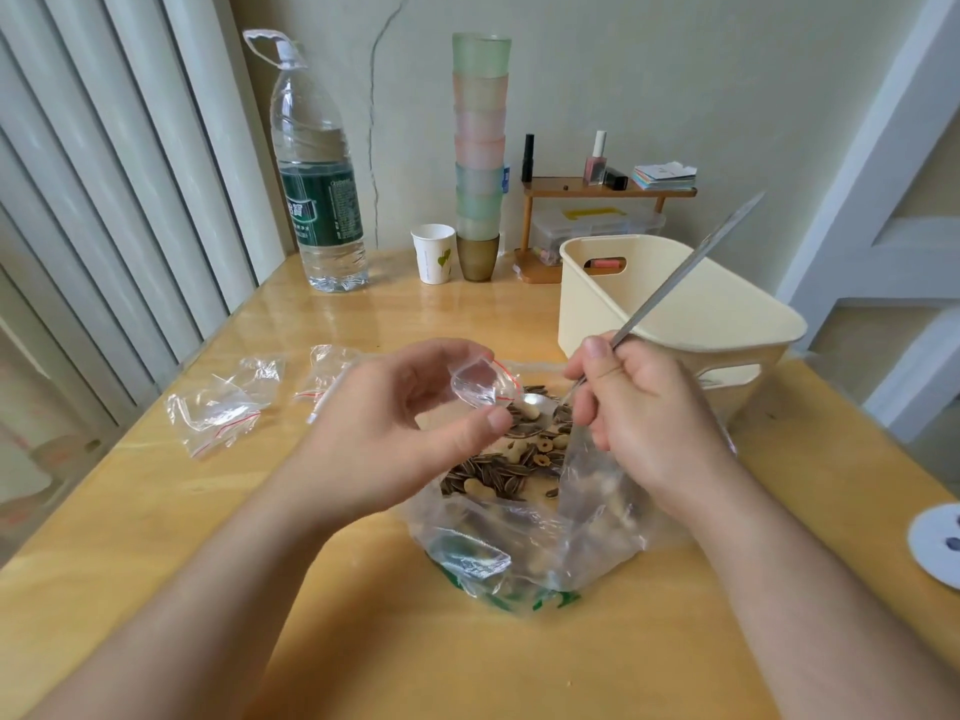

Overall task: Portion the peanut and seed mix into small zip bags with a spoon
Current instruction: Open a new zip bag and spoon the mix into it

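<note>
Seed mix (498,470) in plastic bag (519,543)

Water bottle (320,200); stacked cups (479,148); paper cup (434,253); cream basket (670,314).

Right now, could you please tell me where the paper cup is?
In the head view, the paper cup stands at the table's far edge, left of centre, between the large water bottle and the stack of tumblers.

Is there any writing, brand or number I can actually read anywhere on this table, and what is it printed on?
Nothing reads clearly.
Water bottle: green label with white characters and fine print, too blurred.
Large plastic bag: green print at its bottom edge, crumpled, illegible.
Paper cup: a green leaf design only, no words visible.
</note>
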{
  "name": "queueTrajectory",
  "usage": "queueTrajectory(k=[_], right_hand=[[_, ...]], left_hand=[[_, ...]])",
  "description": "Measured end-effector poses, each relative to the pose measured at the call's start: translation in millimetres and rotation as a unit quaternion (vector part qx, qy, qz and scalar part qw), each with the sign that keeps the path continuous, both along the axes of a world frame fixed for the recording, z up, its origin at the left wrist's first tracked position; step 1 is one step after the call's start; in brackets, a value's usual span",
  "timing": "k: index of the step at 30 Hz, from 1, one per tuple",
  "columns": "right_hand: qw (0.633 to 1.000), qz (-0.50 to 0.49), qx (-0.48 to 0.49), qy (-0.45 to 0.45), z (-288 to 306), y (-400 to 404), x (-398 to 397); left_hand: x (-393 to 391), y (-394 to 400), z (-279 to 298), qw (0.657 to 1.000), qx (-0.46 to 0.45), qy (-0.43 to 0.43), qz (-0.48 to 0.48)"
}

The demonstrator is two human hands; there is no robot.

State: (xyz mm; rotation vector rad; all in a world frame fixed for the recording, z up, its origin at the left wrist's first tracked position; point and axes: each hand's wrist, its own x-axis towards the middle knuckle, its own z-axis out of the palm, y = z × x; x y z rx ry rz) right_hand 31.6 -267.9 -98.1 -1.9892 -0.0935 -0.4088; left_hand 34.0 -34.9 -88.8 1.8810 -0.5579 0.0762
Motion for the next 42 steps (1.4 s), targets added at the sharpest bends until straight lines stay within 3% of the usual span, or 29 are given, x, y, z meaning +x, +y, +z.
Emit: queueTrajectory(k=[5,12,20,26,42], right_hand=[[0.995,-0.038,-0.039,-0.082,13.2,-12.2,-7.0],[0.983,-0.081,-0.056,-0.158,22.1,-24.9,-8.5],[0.977,-0.033,-0.115,-0.175,21.7,-10.9,-15.0],[0.953,0.000,-0.171,-0.251,20.4,-7.0,-16.1],[0.936,0.055,-0.197,-0.288,18.7,-6.3,-16.0]], left_hand=[[5.1,-0.1,-8.4,0.980,0.116,-0.130,0.097],[6.8,-15.0,-16.8,0.946,0.255,-0.158,0.121],[2.4,-32.0,-20.6,0.954,0.237,-0.147,0.106],[0.9,-33.9,-20.2,0.958,0.230,-0.131,0.109],[4.2,-34.6,-26.2,0.960,0.201,-0.115,0.154]])
